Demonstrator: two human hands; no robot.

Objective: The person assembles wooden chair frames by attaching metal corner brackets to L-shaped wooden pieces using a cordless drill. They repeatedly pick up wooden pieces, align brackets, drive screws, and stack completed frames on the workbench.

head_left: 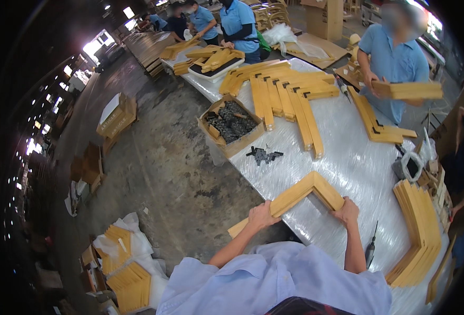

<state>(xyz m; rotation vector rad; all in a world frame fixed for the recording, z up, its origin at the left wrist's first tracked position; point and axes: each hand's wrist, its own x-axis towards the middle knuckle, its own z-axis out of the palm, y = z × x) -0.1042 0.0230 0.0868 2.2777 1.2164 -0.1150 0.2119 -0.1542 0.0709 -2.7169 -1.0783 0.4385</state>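
Note:
An angled yellow wooden frame piece (pixel 297 192) is held in front of me, its corner pointing away over the plastic-wrapped table (pixel 347 173). My left hand (pixel 262 215) grips the longer arm, whose end sticks out past the table edge. Around the end of the shorter arm, my right hand (pixel 347 211) is closed. Beyond the piece lies a small pile of dark metal brackets (pixel 264 155). To the right of my right forearm rests a power screwdriver (pixel 370 253) with a long bit.
A cardboard box (pixel 231 126) of dark brackets sits at the table's left edge. Angled wooden pieces (pixel 289 100) lie behind it, and a stack of them (pixel 415 236) stands at right. Across the table, a co-worker (pixel 394 58) holds wooden pieces. More wrapped pieces (pixel 129 283) are low at left.

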